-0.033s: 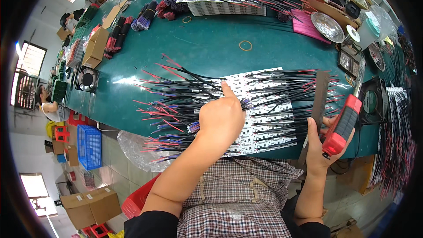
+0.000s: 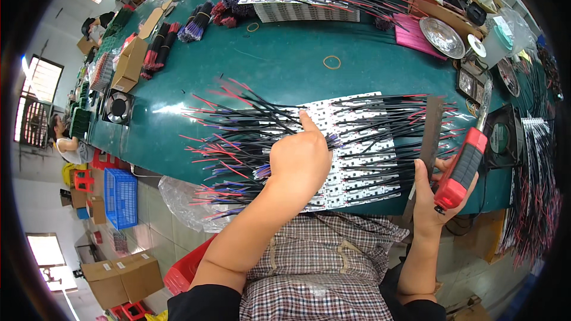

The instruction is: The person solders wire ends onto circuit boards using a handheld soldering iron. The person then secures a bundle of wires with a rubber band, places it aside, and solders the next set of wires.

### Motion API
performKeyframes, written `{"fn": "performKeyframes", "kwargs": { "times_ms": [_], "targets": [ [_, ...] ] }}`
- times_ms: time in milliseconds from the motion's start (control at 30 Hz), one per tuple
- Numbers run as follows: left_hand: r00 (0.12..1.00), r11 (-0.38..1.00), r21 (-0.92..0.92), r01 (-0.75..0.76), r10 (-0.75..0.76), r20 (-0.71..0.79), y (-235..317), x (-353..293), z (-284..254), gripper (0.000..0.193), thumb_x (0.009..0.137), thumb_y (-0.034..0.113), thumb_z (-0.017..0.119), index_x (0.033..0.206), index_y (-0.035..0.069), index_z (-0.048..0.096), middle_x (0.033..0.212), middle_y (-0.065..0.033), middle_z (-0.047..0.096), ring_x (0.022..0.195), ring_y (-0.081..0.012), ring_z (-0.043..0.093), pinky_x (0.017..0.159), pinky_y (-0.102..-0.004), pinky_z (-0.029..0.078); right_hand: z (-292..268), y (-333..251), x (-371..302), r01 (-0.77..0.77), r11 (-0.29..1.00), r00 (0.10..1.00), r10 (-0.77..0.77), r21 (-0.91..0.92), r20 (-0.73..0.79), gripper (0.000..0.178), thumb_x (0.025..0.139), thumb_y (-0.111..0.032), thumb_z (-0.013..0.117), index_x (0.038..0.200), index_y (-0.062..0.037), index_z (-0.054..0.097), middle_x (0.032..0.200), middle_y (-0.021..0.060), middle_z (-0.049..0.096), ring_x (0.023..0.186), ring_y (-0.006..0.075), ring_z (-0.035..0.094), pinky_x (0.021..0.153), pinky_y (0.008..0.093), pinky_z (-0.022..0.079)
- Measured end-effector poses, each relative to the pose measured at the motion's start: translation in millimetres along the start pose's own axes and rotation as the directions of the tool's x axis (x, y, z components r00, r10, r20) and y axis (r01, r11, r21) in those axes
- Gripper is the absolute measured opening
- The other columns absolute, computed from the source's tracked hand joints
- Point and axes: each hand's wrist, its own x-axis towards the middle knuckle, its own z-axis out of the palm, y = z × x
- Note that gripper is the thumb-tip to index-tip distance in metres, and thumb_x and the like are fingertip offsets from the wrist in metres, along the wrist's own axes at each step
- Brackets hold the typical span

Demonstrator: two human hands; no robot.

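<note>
A white circuit-board panel [image 2: 351, 190] lies on the green table, with rows of black wires with red ends [image 2: 375, 119] running off both sides. My left hand [image 2: 300, 157] rests over its middle, index finger stretched onto the board beside a wire. The other fingers are curled round a bundle of wires [image 2: 262, 171], whose purple ends stick out on both sides. My right hand [image 2: 437, 196] grips a soldering iron [image 2: 462, 169] with a red and black handle, metal end pointing away from me. Its thumb is against a dark flat bar [image 2: 432, 131] that lies across the right-hand wires.
Far back, a stack of wired panels [image 2: 306, 12] stands beside a pink pad [image 2: 416, 35] and a metal dish [image 2: 442, 37]. A rubber band [image 2: 332, 62] lies mid-table. Fans [image 2: 502, 137] stand at both sides. Wire bundles [image 2: 159, 50] and a cardboard box [image 2: 128, 64] sit at left.
The loose red-ended wires left of my left hand have shifted slightly to the right and blur at their tips. Both hands stay nearly in place.
</note>
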Motion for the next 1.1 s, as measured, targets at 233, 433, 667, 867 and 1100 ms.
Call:
{"fn": "performKeyframes", "kwargs": {
  "times_ms": [233,433,667,867,1100],
  "targets": [
    [0.937,0.970,-0.053,-0.239,0.216,-0.274,42,-22,-43,0.038,0.080,0.008,0.063,0.111,-0.012,0.065,0.065,-0.0096,0.069,0.058,-0.0252,0.071,0.049,-0.0365,0.055,6,2,7,0.126,0.987,0.991,-0.121,-0.100,0.055,0.070,0.076,-0.006,0.091,0.130,0.0007,0.047,0.111,0.0109,0.061,0.091,0.0194,0.062,0.081,0.0323,0.051],
    [0.890,1.000,-0.017,-0.011,0.002,-0.456,2,46,-5,0.008,0.083,0.008,0.063,0.079,0.001,0.062,0.067,-0.0126,0.070,0.063,-0.0299,0.073,0.054,-0.0402,0.058,10,-5,14,0.216,0.961,0.974,-0.201,-0.171,0.105,0.060,0.081,0.002,0.084,0.128,-0.0027,0.047,0.100,0.0046,0.059,0.080,0.0094,0.059,0.070,0.0232,0.050],
    [0.939,0.981,-0.087,0.172,-0.190,-0.288,-46,38,25,0.021,0.082,0.014,0.069,0.094,0.002,0.056,0.077,-0.0183,0.071,0.073,-0.0390,0.071,0.065,-0.0489,0.056,14,-15,19,0.278,0.939,0.951,-0.239,-0.203,0.198,0.062,0.078,-0.007,0.089,0.126,-0.0013,0.050,0.103,0.0058,0.055,0.091,0.0160,0.056,0.082,0.0298,0.048],
    [0.927,0.990,-0.100,0.097,-0.127,-0.353,-72,21,29,0.030,0.077,0.013,0.075,0.100,0.005,0.058,0.080,-0.0149,0.072,0.074,-0.0358,0.072,0.067,-0.0452,0.056,25,-17,21,0.345,0.912,0.931,-0.303,-0.222,0.202,0.061,0.072,-0.007,0.089,0.120,-0.0052,0.052,0.106,0.0103,0.061,0.089,0.0287,0.065,0.078,0.0373,0.054],
    [0.908,0.996,-0.082,0.037,-0.068,-0.414,-85,15,39,0.029,0.076,0.013,0.076,0.097,0.007,0.059,0.080,-0.0131,0.072,0.073,-0.0335,0.071,0.065,-0.0425,0.055,42,-12,20,0.383,0.889,0.912,-0.321,-0.251,0.254,0.061,0.073,-0.006,0.089,0.121,-0.0041,0.052,0.109,0.0104,0.059,0.094,0.0303,0.063,0.083,0.0377,0.052]
  ]
}}
